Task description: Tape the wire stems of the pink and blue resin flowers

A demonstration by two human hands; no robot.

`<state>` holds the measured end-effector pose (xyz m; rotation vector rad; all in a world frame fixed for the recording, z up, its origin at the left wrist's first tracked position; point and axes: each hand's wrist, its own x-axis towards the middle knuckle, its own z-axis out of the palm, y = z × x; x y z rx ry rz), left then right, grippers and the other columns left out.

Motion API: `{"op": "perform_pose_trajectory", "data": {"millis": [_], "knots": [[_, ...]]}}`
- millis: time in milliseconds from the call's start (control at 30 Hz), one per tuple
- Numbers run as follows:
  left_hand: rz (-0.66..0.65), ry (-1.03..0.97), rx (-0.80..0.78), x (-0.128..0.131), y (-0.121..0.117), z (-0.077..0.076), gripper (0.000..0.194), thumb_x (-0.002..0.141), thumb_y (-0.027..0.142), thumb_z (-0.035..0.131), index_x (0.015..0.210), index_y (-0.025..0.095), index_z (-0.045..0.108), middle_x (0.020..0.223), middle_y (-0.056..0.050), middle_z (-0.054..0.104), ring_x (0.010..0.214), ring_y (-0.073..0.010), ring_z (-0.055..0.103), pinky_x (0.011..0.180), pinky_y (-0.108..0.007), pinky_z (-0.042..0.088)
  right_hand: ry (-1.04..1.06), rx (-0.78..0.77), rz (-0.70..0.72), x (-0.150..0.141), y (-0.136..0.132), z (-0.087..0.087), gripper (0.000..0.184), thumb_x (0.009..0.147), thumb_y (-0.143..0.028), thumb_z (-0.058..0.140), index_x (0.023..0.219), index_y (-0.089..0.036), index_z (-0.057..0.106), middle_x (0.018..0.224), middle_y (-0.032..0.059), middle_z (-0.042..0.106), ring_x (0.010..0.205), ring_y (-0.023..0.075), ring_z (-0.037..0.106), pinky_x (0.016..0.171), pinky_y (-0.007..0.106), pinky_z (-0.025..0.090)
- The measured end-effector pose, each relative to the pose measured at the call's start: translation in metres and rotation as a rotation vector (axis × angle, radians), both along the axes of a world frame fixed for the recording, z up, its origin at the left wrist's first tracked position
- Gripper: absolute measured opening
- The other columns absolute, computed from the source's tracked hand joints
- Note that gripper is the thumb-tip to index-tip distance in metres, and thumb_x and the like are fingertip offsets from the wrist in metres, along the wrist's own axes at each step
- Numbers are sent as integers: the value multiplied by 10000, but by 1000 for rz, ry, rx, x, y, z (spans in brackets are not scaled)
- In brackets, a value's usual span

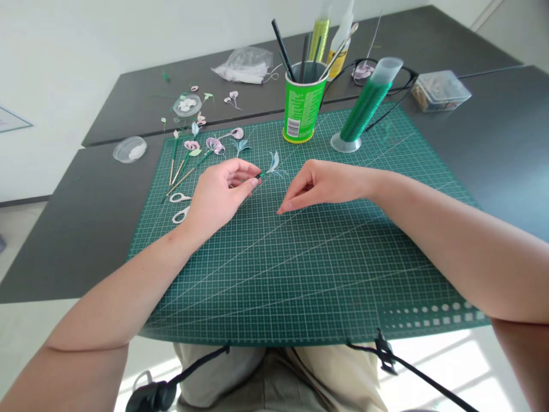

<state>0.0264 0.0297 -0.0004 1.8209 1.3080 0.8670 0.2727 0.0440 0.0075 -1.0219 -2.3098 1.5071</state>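
Observation:
My left hand (221, 191) pinches the short dark green stem of an artificial flower sprig (274, 165) with pale blue petals, which points right from the fingertips. To its right, my right hand (311, 186) is bent down just above the mat with thumb and fingers pressed together; whatever they hold, if anything, is too small to make out. Scissors (180, 198) with white handles lie partly hidden behind my left wrist. Beyond that hand rests another blue petal piece (241, 146), beside pink-lilac flowers (214, 145) on thin stems.
A green cutting mat (274, 274) covers the near table. On it stand a green cup (305, 109) of sticks and tools and a spool of green thread (366, 109). Black glasses (403, 90), a clear box (441, 91), a plastic bag (244, 64) and small dishes (130, 150) lie around.

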Motion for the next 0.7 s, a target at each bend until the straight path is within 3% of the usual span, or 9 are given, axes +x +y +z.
{"op": "perform_pose_trajectory", "data": {"millis": [200,367,700], "knots": [[-59,139,-161,-2,5,1,191,901,171,772,1078,183,843,996,-69,857,819,-205,785,844,-375,653,39,-70,103,1,-4,7,324,884,-476,804,967,-182,911,914,63,845,765,154,664,673,309,475],[-75,171,-190,-3,6,0,226,898,214,779,1109,185,856,1013,-80,862,811,-203,788,793,-348,653,71,-110,159,4,-5,11,318,878,-485,827,960,-189,911,902,60,842,759,147,669,651,289,467],[-140,47,-324,-2,5,5,155,875,181,797,1008,211,870,923,-78,863,771,-196,779,764,-334,658,-59,-196,321,7,-5,11,273,907,-472,821,952,-220,917,662,3,743,595,103,537,560,272,365]]}}
